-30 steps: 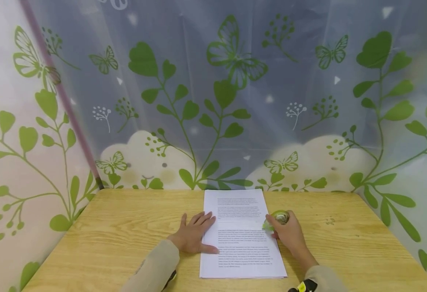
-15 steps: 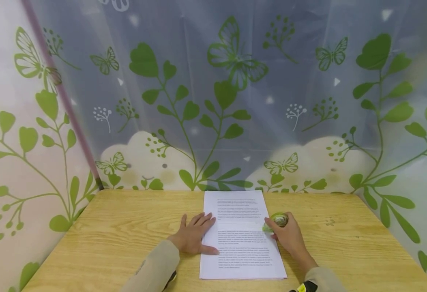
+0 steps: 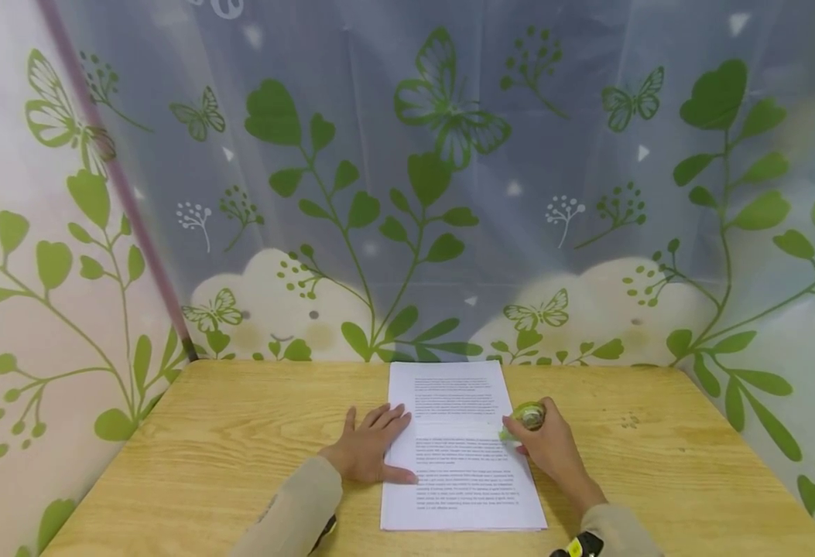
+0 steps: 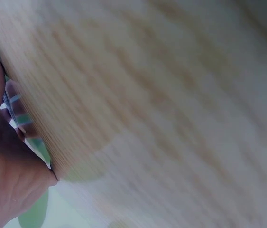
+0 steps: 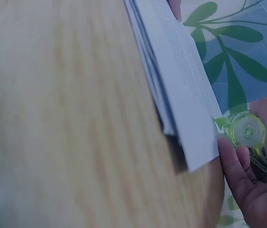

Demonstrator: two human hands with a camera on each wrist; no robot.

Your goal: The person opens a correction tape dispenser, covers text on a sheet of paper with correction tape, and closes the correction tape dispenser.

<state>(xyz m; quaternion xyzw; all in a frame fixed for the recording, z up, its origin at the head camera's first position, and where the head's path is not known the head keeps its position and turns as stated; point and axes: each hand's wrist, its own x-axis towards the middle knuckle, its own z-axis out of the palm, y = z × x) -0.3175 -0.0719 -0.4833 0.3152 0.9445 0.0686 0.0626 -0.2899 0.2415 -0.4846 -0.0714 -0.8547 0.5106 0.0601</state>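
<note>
A stack of printed paper (image 3: pixel 449 495) lies on the wooden table. My left hand (image 3: pixel 368 451) rests flat along its left edge, fingers spread and thumb on the printed text. My right hand (image 3: pixel 549 445) grips a green see-through correction tape (image 3: pixel 531 416) with a round reel, its tip down at the sheet's right edge, beside a blank band between two text blocks. From the right wrist view, the correction tape (image 5: pixel 247 132) shows between thumb and fingers, its green tip right at the paper (image 5: pixel 185 95). The left wrist view shows only part of the left hand (image 4: pixel 10 175) at its left side.
The wooden table (image 3: pixel 240 433) stretches to both sides of the paper. Behind it hangs a curtain (image 3: pixel 553 193) printed with leaves and butterflies. A few small dark marks (image 3: pixel 630 420) are on the tabletop at right. The stack's lower sheets stand slightly apart at one edge.
The right hand with the correction tape has shifted slightly left, and the tape's body has tilted a little. The left hand and paper stay put.
</note>
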